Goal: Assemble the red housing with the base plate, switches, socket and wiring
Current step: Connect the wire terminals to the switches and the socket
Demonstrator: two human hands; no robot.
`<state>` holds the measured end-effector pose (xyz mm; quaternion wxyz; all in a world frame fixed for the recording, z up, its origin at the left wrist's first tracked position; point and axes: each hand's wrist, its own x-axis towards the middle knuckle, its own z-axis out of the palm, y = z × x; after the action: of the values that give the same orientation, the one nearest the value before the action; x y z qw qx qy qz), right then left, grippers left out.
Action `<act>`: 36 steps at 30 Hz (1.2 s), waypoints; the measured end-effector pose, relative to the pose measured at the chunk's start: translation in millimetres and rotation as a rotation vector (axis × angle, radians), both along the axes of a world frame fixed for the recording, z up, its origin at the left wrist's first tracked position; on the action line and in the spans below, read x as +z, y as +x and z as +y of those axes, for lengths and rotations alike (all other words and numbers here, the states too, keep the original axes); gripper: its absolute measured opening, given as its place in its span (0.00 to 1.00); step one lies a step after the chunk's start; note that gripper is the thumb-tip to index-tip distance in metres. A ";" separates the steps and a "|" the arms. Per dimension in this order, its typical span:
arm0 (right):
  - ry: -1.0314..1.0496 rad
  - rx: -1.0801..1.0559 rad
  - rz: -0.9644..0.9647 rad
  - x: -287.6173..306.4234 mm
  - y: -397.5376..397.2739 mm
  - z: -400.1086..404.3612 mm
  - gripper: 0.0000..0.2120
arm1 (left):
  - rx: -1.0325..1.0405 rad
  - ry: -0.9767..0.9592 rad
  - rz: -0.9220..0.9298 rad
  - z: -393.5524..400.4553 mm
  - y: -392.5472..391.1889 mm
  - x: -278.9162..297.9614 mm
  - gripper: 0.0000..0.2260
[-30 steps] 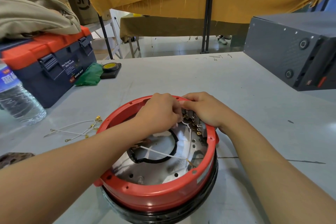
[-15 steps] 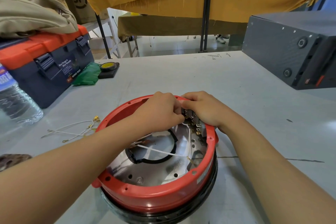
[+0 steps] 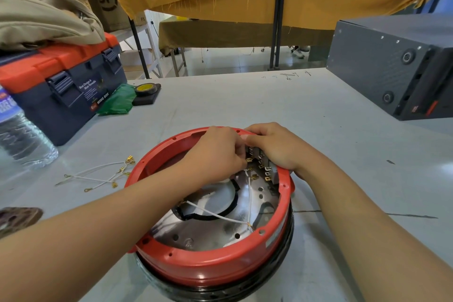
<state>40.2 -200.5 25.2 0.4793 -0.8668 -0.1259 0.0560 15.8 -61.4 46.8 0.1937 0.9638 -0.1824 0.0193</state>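
Both hands meet at the far inner wall of the red housing [image 3: 210, 260]. The left hand [image 3: 218, 154] reaches in from the near-left with its fingers curled, seemingly pinching a brass-tipped white wire [image 3: 249, 193] at the cluster of brass terminals [image 3: 263, 167]; the grip itself is hidden behind the knuckles, so I cannot tell exactly what it pinches. The right hand [image 3: 277, 152] curls over the housing's rim just beside the left, its fingers wrapped over the edge above the switch block as if steadying it. The housing sits open side up on a black ring [image 3: 220, 292] in the near middle of the bench [image 3: 245, 110], with the shiny base plate [image 3: 220, 225] inside and another white lead lying across the plate's round opening. The step in hand looks like wiring: pushing a connector onto a switch or socket tab. The next move probably calls for a firm, straight push on the connector while the right hand braces the block, then picking up another lead. A loose bundle of spare wires [image 3: 98, 176] with brass ends lies on the bench just left of the housing. Farther off are a water bottle [image 3: 22, 135], a blue and orange toolbox [image 3: 61, 81], and a dark grey case [image 3: 392, 66] on the right.
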 end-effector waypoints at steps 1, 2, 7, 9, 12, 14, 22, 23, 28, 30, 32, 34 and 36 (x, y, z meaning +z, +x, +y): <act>0.001 0.001 0.002 -0.2 0.0 -0.1 0.10 | -0.001 -0.008 0.003 0.1 -0.7 0.4 0.05; 0.002 0.001 0.005 -0.6 0.2 -0.3 0.10 | -0.004 -0.012 0.006 0.1 -1.5 0.8 0.05; -0.001 0.003 0.000 -0.4 0.4 -0.5 0.09 | -0.009 -0.008 0.018 0.1 -3.0 2.4 0.07; -0.002 0.002 0.002 -0.1 0.4 -0.4 0.09 | -0.017 -0.013 0.015 1.0 -3.1 1.3 0.07; -0.004 0.003 0.006 0.1 0.1 -0.2 0.10 | -0.028 -0.012 0.018 1.6 -2.4 -0.8 0.07; -0.014 0.003 0.001 0.0 0.4 -0.2 0.11 | -0.030 -0.006 0.036 2.0 -1.4 -1.4 0.07; -0.018 0.002 -0.002 -0.5 -0.3 -0.8 0.10 | -0.005 -0.002 0.046 0.9 0.2 -4.6 0.08; -0.019 0.002 -0.004 -0.3 -0.6 -0.8 0.10 | -0.001 0.004 0.043 0.6 0.8 -5.6 0.09; -0.022 0.000 -0.004 0.9 -0.9 -0.3 0.10 | 0.006 0.047 -0.002 0.2 1.6 -7.9 0.09; -0.028 -0.001 -0.008 1.2 -1.0 -0.1 0.10 | -0.001 0.052 -0.013 0.1 1.6 -7.2 0.08; -0.030 0.001 -0.007 1.3 -1.2 -0.3 0.11 | -0.010 0.055 -0.016 0.4 1.8 -6.5 0.07; -0.029 0.007 -0.005 1.4 -1.5 -0.6 0.11 | -0.015 0.057 -0.015 0.7 2.4 -6.3 0.07; -0.027 0.011 -0.001 1.4 -1.6 -0.7 0.10 | -0.017 0.055 -0.012 1.1 3.2 -6.4 0.06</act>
<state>38.6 -201.2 26.6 0.4672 -0.8725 -0.1301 0.0597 19.0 -60.3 40.4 0.1661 0.9670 -0.1922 0.0184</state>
